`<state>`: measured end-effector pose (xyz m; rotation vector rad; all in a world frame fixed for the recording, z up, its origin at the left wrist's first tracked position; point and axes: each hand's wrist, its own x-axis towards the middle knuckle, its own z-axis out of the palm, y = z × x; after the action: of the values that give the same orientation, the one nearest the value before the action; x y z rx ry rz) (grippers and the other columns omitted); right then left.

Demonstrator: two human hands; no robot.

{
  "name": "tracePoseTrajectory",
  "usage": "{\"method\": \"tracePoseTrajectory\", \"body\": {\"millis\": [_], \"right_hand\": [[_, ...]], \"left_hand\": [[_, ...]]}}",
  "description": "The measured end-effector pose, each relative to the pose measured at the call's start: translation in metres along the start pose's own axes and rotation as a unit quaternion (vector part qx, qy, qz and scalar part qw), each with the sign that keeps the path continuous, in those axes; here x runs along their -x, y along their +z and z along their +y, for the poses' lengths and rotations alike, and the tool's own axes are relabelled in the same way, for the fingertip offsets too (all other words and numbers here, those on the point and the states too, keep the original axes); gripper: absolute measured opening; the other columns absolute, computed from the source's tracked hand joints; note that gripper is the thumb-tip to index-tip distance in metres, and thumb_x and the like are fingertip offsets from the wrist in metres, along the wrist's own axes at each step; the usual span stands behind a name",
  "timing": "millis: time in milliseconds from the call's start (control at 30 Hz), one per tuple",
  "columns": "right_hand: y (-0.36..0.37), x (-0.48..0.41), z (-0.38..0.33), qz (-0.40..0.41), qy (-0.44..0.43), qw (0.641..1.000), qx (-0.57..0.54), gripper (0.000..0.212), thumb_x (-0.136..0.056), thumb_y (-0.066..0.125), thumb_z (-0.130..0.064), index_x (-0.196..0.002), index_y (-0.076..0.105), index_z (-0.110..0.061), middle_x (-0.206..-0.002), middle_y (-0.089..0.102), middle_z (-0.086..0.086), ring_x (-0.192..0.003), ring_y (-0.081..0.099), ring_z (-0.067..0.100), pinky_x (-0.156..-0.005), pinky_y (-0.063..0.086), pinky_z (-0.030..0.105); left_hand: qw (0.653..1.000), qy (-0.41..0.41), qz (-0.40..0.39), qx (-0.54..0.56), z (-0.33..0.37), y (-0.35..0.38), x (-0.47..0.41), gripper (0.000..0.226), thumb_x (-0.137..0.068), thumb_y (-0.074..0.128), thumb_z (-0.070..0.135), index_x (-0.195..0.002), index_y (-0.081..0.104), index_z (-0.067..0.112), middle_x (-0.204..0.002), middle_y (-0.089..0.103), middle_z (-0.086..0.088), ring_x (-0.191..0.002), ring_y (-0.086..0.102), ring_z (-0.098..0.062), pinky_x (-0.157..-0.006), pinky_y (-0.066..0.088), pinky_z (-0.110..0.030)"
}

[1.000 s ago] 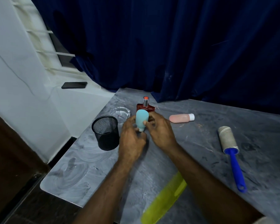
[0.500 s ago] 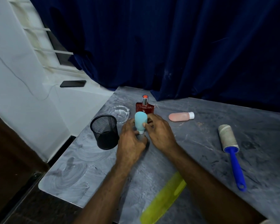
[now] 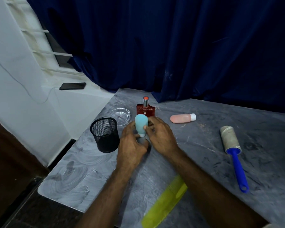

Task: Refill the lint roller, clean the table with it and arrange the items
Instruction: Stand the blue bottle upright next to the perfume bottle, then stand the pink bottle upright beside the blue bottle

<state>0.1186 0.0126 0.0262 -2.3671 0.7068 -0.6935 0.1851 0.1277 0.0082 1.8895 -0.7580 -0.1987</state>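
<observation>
A light blue squeeze bottle (image 3: pixel 141 125) stands cap-down on the grey table (image 3: pixel 196 145), held between both hands. My left hand (image 3: pixel 131 145) grips its lower end and cap. My right hand (image 3: pixel 160 136) pinches its side with thumb and fingers. Right behind it stands a red perfume bottle (image 3: pixel 146 109) with a silver neck. A pink bottle (image 3: pixel 183 118) lies on its side further right. The lint roller (image 3: pixel 232 150), grey roll and blue handle, lies at the right. A yellow-green comb (image 3: pixel 165 203) lies near the front edge, partly under my right forearm.
A black mesh cup (image 3: pixel 105 134) stands left of my hands, with a clear glass dish (image 3: pixel 119 116) behind it. A dark phone (image 3: pixel 72 86) lies on the white sill at the left. A blue curtain (image 3: pixel 171 46) hangs behind the table. The table's left edge drops to the floor.
Both hands have lowered the blue bottle a little toward the table, and it now stands more upright. Nothing else has moved.
</observation>
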Motion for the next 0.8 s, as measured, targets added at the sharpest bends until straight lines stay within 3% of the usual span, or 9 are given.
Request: {"method": "tracePoseTrajectory", "body": {"millis": [200, 267, 333, 467, 567, 667, 767, 800], "right_hand": [[-0.008, 0.006, 0.002, -0.003, 0.025, 0.999, -0.041, 0.038, -0.099, 0.064, -0.025, -0.135, 0.061, -0.014, -0.126, 0.069, 0.004, -0.105, 0.068, 0.015, -0.094, 0.058, 0.040], [-0.017, 0.010, 0.008, 0.006, 0.041, 0.998, -0.052, 0.040, -0.098, 0.064, -0.021, -0.137, 0.060, -0.013, -0.124, 0.070, 0.004, -0.104, 0.068, 0.014, -0.096, 0.057, 0.038], [-0.028, 0.015, 0.016, 0.027, 0.064, 0.996, -0.059, 0.039, -0.096, 0.065, -0.017, -0.135, 0.060, -0.014, -0.121, 0.070, 0.003, -0.102, 0.067, 0.012, -0.094, 0.056, 0.031], [-0.052, 0.027, 0.036, 0.091, 0.125, 0.984, -0.085, 0.037, -0.090, 0.067, -0.014, -0.127, 0.066, -0.014, -0.111, 0.073, 0.001, -0.096, 0.068, 0.010, -0.089, 0.050, 0.019], [-0.074, 0.037, 0.048, 0.141, 0.162, 0.972, -0.093, 0.035, -0.087, 0.065, -0.010, -0.122, 0.069, -0.013, -0.108, 0.074, 0.001, -0.094, 0.069, 0.013, -0.091, 0.052, 0.023], [-0.100, 0.049, 0.063, 0.186, 0.186, 0.961, -0.081, 0.032, -0.087, 0.060, -0.005, -0.116, 0.069, -0.014, -0.107, 0.076, 0.002, -0.094, 0.070, 0.014, -0.091, 0.052, 0.024], [-0.122, 0.064, 0.078, 0.220, 0.199, 0.952, -0.082, 0.032, -0.088, 0.060, -0.001, -0.117, 0.069, -0.013, -0.104, 0.074, -0.002, -0.084, 0.066, -0.005, -0.083, 0.047, 0.006], [-0.127, 0.070, 0.081, 0.229, 0.201, 0.948, -0.089, 0.032, -0.088, 0.061, 0.000, -0.117, 0.069, -0.012, -0.103, 0.073, -0.003, -0.083, 0.066, -0.008, -0.082, 0.049, 0.007]], "left_hand": [[0.999, -0.014, -0.014, -0.036, 0.001, -0.005, 0.007, 0.096, -0.083, 0.083, 0.021, -0.165, 0.032, 0.021, -0.156, 0.053, -0.007, -0.121, 0.068, -0.017, -0.101, 0.060, -0.047], [0.998, -0.011, -0.005, -0.065, 0.005, -0.011, 0.020, 0.099, -0.085, 0.081, 0.030, -0.167, 0.026, 0.020, -0.164, 0.044, -0.006, -0.133, 0.061, -0.021, -0.108, 0.055, -0.045], [0.997, 0.008, 0.012, -0.071, 0.013, -0.014, 0.041, 0.096, -0.087, 0.074, 0.042, -0.167, 0.025, 0.023, -0.164, 0.042, 0.000, -0.135, 0.058, -0.019, -0.105, 0.055, -0.041], [0.997, 0.072, -0.021, -0.004, 0.044, 0.003, 0.074, 0.078, -0.086, 0.063, 0.045, -0.159, 0.038, 0.037, -0.149, 0.051, 0.016, -0.122, 0.059, 0.002, -0.090, 0.061, -0.025], [0.992, 0.117, -0.045, 0.029, 0.069, 0.030, 0.064, 0.066, -0.088, 0.066, 0.031, -0.152, 0.051, 0.030, -0.137, 0.060, 0.015, -0.119, 0.059, 0.010, -0.091, 0.056, -0.013], [0.985, 0.156, -0.077, 0.006, 0.085, 0.060, 0.031, 0.059, -0.091, 0.070, 0.010, -0.148, 0.056, 0.015, -0.139, 0.064, 0.002, -0.127, 0.060, -0.008, -0.107, 0.052, -0.030], [0.964, 0.201, -0.131, -0.116, 0.099, 0.096, -0.009, 0.056, -0.092, 0.068, 0.011, -0.147, 0.057, 0.011, -0.143, 0.062, -0.008, -0.135, 0.056, -0.027, -0.114, 0.045, -0.042], [0.954, 0.206, -0.148, -0.163, 0.104, 0.108, -0.023, 0.055, -0.093, 0.067, 0.014, -0.147, 0.056, 0.012, -0.143, 0.060, -0.009, -0.135, 0.055, -0.030, -0.112, 0.046, -0.044]]}}
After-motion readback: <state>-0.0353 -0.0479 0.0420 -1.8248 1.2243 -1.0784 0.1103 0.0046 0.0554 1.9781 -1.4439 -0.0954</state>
